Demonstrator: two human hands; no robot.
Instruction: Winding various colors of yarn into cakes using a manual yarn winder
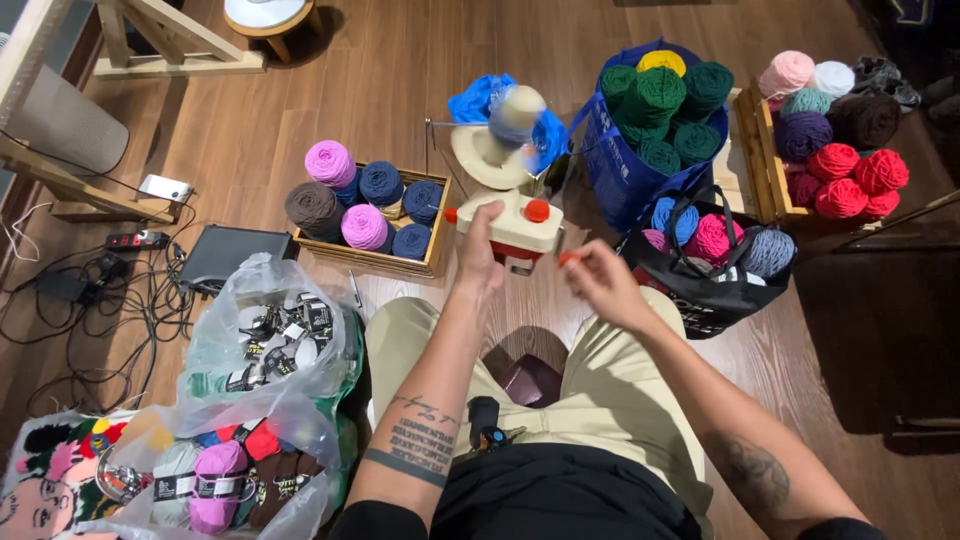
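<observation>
A cream yarn winder (pixel 520 222) with a red knob stands on the wooden floor in front of my knees. Its spindle carries a blurred, spinning cake of pale blue yarn (pixel 517 115). My left hand (pixel 477 252) grips the winder's left side. My right hand (pixel 600 280) pinches the small red crank handle (pixel 567 258) at the winder's right.
A wooden crate (pixel 372 260) with purple, navy and brown yarn sits at the left. A blue bag (pixel 620 170) holds green yarn, a black bag (pixel 700 290) holds mixed balls, and another crate (pixel 760 160) holds red ones. Plastic bags (pixel 260 350) of skeins lie at my left, cables beyond.
</observation>
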